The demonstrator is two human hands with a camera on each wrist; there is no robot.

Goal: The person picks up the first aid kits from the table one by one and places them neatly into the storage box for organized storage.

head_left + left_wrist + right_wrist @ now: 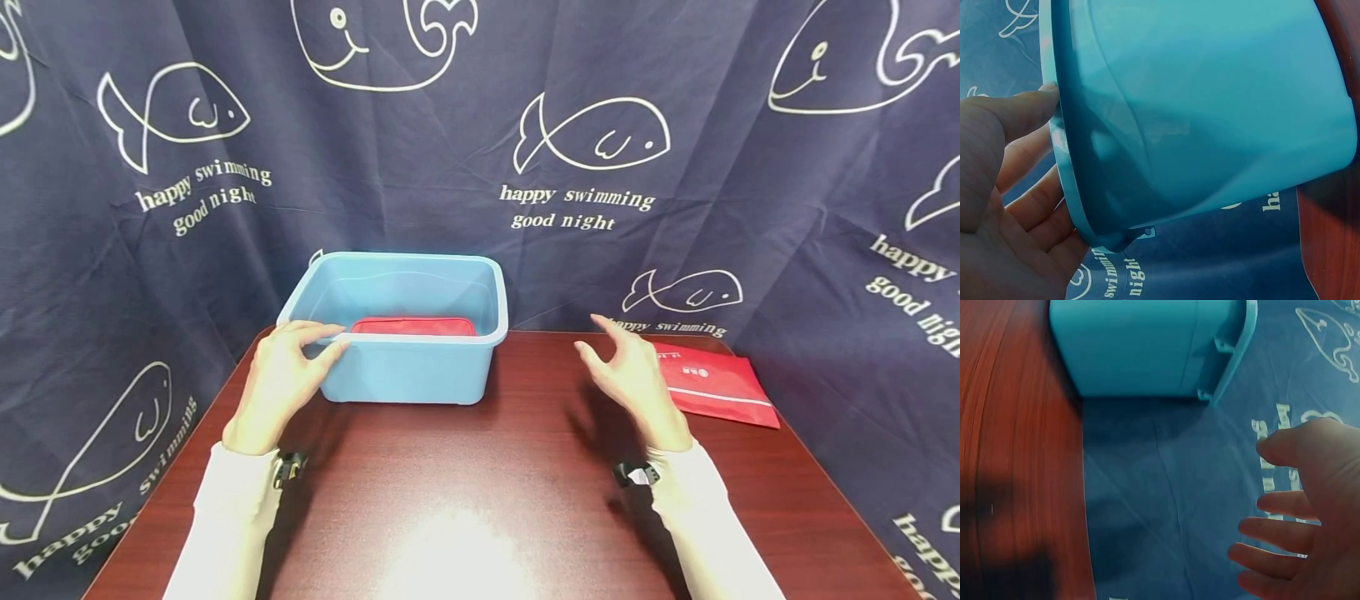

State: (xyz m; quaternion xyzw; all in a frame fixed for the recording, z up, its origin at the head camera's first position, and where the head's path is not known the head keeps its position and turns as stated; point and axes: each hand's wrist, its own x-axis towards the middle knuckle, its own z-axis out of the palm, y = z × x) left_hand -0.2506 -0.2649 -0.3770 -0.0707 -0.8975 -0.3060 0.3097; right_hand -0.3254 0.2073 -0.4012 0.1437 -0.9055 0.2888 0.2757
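A light blue plastic bin [405,371] stands on the table toward the back left. My left hand [281,375] holds its rim at the near left corner. In the left wrist view, the thumb [1034,111] lies on the rim and the other fingers pass behind it. Inside the bin is a red pouch [412,326], its lower part hidden by the front wall. My right hand [630,375] hovers over the right side of the table, fingers spread and holding nothing. Beyond its wrist lies a flat red bag [716,385] with white print and a white stripe.
The dark reddish wooden table [525,467] reflects a bright glare near its front. A navy curtain [450,167] with white fish drawings and lettering hangs close behind the table and along both sides. Wrist cameras [289,469] are strapped over the white sleeves.
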